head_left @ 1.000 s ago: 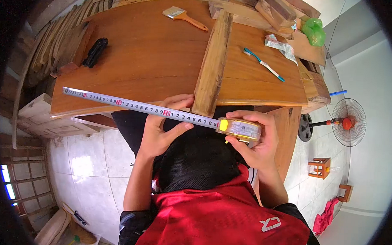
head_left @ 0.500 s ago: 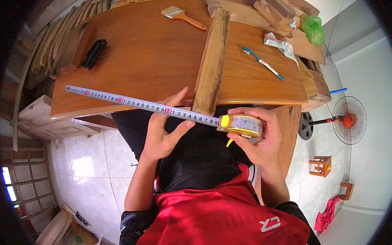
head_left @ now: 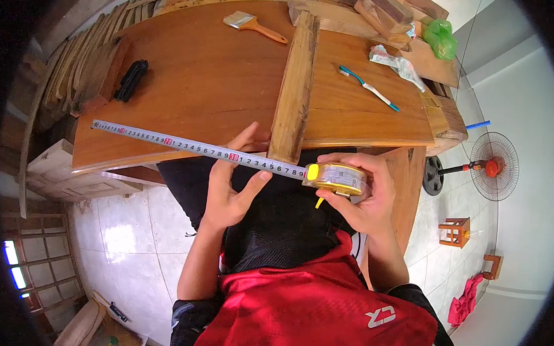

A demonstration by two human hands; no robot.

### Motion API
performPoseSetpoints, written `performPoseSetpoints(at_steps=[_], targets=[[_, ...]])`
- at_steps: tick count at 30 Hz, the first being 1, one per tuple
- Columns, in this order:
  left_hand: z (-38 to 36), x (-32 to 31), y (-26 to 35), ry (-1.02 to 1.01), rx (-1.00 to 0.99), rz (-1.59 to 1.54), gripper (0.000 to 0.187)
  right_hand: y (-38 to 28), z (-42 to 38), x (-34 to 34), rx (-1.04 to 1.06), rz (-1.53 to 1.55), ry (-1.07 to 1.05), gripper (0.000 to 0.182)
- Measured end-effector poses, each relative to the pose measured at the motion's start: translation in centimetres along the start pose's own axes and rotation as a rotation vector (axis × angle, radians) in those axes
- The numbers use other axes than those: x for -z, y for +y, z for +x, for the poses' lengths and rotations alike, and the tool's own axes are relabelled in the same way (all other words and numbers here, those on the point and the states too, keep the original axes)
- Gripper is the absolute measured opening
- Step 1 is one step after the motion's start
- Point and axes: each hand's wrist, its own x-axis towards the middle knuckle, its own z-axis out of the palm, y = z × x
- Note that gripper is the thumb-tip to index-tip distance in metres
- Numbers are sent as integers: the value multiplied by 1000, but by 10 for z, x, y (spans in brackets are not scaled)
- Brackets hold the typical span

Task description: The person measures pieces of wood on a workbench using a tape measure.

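Observation:
A tape measure with a clear and yellow case sits in my right hand, thumb below and fingers over the top. Its pale metal blade runs out to the left, slightly tilted, above the table's front edge. My left hand holds the blade partway along, with the thumb at its lower edge and the fingers partly hidden behind it. A rough wooden piece lies lengthwise on the table, its near end just behind the blade.
On the table are a paintbrush, a black object, a toothbrush and crumpled wrapping. Wood blocks and a green bag sit at the back right. A fan stands to the right.
The whole view has shifted very slightly. Both hands keep the same hold on the tape measure, and its blade stays about equally extended.

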Motion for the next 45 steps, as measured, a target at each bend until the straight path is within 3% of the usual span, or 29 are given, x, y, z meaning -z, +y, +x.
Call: performPoseSetpoints(at_steps=[11, 14, 20, 23, 28, 32, 41, 45], targets=[[-3, -1, -3, 74, 21, -77, 53, -4, 3, 2, 18, -85, -99, 58], [-5, 0, 0, 94, 48, -39, 43, -3, 5, -3, 37, -102, 3, 56], [-8, 0, -5, 94, 43, -69, 34, -4, 5, -4, 11, -86, 11, 55], [-8, 0, -6, 97, 69, -70, 33, -4, 5, 3, 37, -118, -124, 58], [-8, -4, -5, 134, 84, -74, 33, -4, 6, -3, 34, -91, 5, 53], [-9, -3, -9, 141, 91, -67, 34, -4, 6, 3, 47, -119, -109, 59], [-8, -2, -7, 136, 96, -52, 30, -2, 8, -1, 14, -57, 4, 56], [-10, 3, -5, 67, 187, -40, 35, -1, 8, 3, 16, -54, -94, 62]])
